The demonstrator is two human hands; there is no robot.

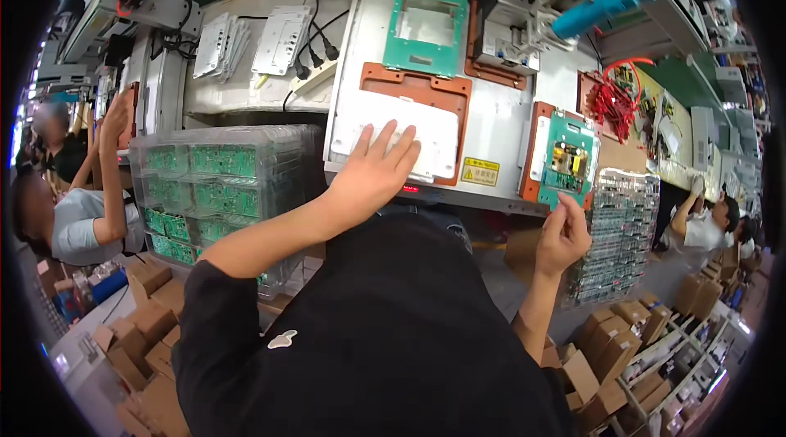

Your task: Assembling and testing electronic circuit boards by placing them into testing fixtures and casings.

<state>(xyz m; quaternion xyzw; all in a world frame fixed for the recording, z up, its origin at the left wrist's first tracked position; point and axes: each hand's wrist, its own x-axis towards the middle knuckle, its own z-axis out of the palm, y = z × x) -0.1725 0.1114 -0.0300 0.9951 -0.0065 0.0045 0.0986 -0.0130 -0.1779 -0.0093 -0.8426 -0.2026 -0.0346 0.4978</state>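
My left hand [375, 173] lies flat with fingers spread on a white plastic panel [434, 130]. The panel rests over the near part of a brown fixture frame [458, 93] on the workbench. Behind it stands a teal plate [393, 28] with a rectangular cutout. My right hand [563, 234] is at the bench's front edge, its fingers curled and thumb and forefinger pinched together, just below a second teal plate [577, 142]. Whatever the pinch holds, if anything, is hidden. A circuit board [566, 162] with a yellow part sits in that plate, on a brown base [534, 150].
Clear trays of green circuit boards [221, 163] are stacked at left, and another tray stack [618, 224] stands at right. White panels [282, 40] and black plugs [330, 51] lie at the back left. A blue cylinder tool [606, 5] and red wires [616, 105] are at right.
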